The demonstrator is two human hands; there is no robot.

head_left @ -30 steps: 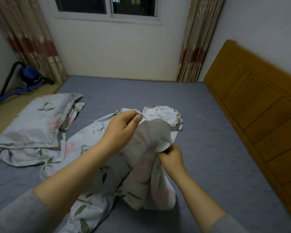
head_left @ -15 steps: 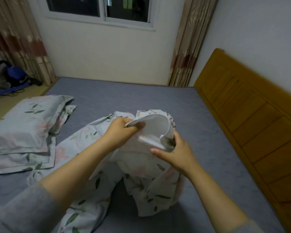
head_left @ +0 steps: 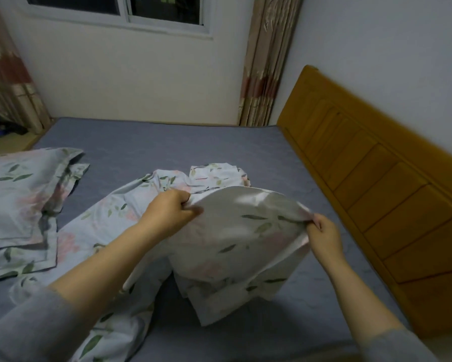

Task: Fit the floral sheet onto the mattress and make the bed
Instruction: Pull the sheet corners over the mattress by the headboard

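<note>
The floral sheet, pale with green leaves and pink blooms, lies bunched in the middle of the bare grey-blue mattress. My left hand grips its upper edge at the left. My right hand pinches the same edge further right, near the headboard. Between the two hands the edge is stretched out and lifted, showing the plain pale underside. The rest of the sheet trails down towards me on the left.
A wooden headboard runs along the right side. Floral pillowcases lie stacked at the mattress's left. Behind the bed are a white wall, a window and curtains. Floor and a dark object show at far left.
My hands have moved apart, the right one going right towards the headboard, so the sheet's edge is now spread wide between them. The camera has turned slightly right.
</note>
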